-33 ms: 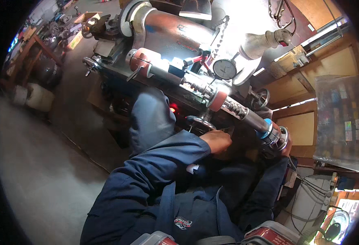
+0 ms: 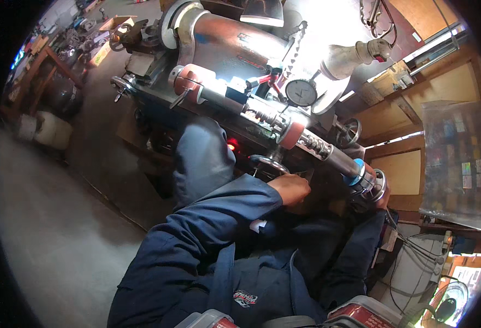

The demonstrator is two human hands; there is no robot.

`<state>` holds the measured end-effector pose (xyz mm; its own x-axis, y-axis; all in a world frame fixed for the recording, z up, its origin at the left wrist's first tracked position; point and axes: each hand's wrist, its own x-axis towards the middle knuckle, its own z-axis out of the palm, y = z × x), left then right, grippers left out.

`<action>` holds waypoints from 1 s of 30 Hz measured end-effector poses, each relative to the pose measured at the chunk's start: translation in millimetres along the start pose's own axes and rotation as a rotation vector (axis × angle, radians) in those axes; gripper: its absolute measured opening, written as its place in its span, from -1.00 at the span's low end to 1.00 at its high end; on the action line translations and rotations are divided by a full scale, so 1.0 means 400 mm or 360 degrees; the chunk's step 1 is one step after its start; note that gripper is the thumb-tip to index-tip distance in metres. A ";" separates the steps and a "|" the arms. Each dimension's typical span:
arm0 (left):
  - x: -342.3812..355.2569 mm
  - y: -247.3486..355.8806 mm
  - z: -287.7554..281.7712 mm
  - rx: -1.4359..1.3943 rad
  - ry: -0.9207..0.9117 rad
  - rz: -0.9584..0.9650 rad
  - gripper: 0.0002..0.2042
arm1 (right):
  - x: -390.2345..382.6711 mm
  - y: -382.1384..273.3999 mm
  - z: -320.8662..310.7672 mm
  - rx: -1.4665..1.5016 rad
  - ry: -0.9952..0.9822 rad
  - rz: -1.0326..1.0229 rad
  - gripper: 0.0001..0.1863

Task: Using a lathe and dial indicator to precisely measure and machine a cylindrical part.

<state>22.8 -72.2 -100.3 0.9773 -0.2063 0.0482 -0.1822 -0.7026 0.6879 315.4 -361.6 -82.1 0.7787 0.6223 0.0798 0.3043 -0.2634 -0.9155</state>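
Observation:
A metal spindle assembly [image 2: 225, 98] runs slantwise across the bench machine, with a red collar [image 2: 292, 135] and a coiled spring [image 2: 315, 146] along it. At its right end sit a blue ring [image 2: 356, 171] and a chrome handwheel [image 2: 381, 185]. My right hand [image 2: 383, 201] is closed at that wheel's rim, mostly hidden behind it. A round dial gauge [image 2: 301, 93] stands above the spindle. Just below, my left hand [image 2: 291, 189] is closed beside a second chrome handwheel [image 2: 269, 164]; its fingertips and whatever they grip are out of sight.
A large brownish metal cylinder [image 2: 237, 38] lies behind the spindle, near a lamp head [image 2: 261, 12]. A smaller handwheel [image 2: 350, 130] stands farther back. At right hangs a clear plastic sheet [image 2: 453, 164], above cables and a fan [image 2: 449, 306]. My raised knee [image 2: 205, 156] is close to the bench.

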 end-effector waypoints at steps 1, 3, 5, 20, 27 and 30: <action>0.009 0.000 0.005 -0.0005 -0.0001 0.0022 -0.78 | -0.005 0.060 -0.028 -0.0015 0.0017 0.0001 -0.65; 0.036 0.014 0.010 -0.0033 0.0032 0.0077 -0.81 | -0.027 0.193 -0.137 0.1016 0.0213 0.0324 -0.69; 0.013 0.008 0.004 0.0042 -0.0006 -0.0001 -0.81 | -0.033 0.194 -0.058 0.1014 0.0176 0.0345 -0.69; 0.027 -0.004 0.013 -0.0007 -0.0062 -0.0004 -0.83 | -0.108 -0.015 -0.005 0.0444 0.0329 0.0341 -0.69; 0.027 -0.001 0.017 0.0002 0.0058 0.0063 -0.84 | -0.233 -0.013 -0.064 0.0042 0.0580 0.0406 -0.67; 0.012 -0.002 0.001 -0.0014 -0.0017 0.0071 -0.80 | -0.226 -0.119 0.005 0.0283 0.0434 0.0285 -0.71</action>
<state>27.5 -73.0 -100.8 0.9670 -0.2447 0.0715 -0.2248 -0.6864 0.6916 229.5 -403.7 -46.7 0.9358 0.3525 -0.0080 0.0682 -0.2032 -0.9768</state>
